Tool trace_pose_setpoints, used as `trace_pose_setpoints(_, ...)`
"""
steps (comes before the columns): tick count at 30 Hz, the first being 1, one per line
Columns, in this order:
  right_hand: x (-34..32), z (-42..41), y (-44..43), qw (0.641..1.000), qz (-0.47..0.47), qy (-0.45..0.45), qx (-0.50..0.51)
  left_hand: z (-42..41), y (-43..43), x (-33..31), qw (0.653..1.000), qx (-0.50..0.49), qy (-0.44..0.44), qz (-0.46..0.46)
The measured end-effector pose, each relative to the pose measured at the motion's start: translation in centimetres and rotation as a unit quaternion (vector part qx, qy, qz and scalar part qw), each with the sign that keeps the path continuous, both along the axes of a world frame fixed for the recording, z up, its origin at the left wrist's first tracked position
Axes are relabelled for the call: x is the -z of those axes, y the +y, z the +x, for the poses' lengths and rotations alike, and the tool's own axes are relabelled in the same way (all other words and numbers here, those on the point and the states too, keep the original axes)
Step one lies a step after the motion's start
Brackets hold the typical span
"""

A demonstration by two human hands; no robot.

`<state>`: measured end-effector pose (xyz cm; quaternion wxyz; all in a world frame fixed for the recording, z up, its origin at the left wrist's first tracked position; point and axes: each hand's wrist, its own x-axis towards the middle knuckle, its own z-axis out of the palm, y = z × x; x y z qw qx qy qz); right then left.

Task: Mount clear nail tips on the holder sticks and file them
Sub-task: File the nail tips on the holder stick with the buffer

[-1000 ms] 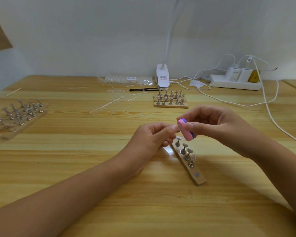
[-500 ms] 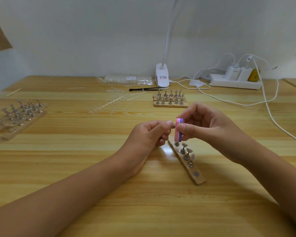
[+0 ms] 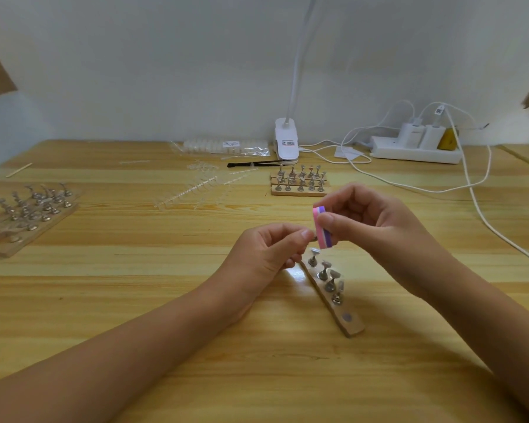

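As left hand [image 3: 266, 254] pinches holder stick [image 3: 314, 238], file [image 3: 323, 232] touching

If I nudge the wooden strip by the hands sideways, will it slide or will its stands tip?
Probably slides easily: the wooden strip lies flat on the glossy table. Its metal stands rise on narrow stems, so a sharp push might tip them.

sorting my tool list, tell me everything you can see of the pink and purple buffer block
The buffer block is a small rectangular bar in lengthwise pink and purple layers, foam by its look. The right hand pinches it, thumb across the near face, fingers behind. It stands nearly upright in the air, top leaning left, above the far end of the wooden strip. Its left side meets a small grey piece pinched by the left hand.
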<state>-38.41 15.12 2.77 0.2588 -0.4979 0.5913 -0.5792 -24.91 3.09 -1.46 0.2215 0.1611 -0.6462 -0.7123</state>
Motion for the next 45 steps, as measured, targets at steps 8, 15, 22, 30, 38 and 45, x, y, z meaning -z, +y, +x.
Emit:
trace_pose_setpoints(8,-0.17,-0.23,0.19,0.999,0.026,0.012,-0.015,0.14,0.05,-0.13,1.0,0.014,0.001,-0.008)
trace_pose_setpoints(15,-0.46,-0.37,0.4,0.997,0.057,0.015,-0.039,0.01,-0.02,-0.29,0.999,-0.004,0.005,0.032)
trace_pose_setpoints(22,-0.28,-0.24,0.33,0.998,0.055,0.007,-0.032,-0.23,-0.03,-0.44,0.996,-0.023,0.015,0.086)
trace_pose_setpoints(30,0.26,0.4,-0.03,0.999,0.029,0.016,0.008,-0.4,-0.31,-0.45,0.992,-0.036,0.022,0.119)
trace_pose_setpoints(38,-0.2,-0.32,0.12,0.998,0.019,0.036,0.049,-0.36,-0.16,-0.57,0.992,-0.015,0.023,0.123)
trace_pose_setpoints(45,0.35,0.09,0.09,0.998,0.006,0.055,-0.003,-0.13,-0.12,-0.59,0.994,-0.011,0.02,0.107)
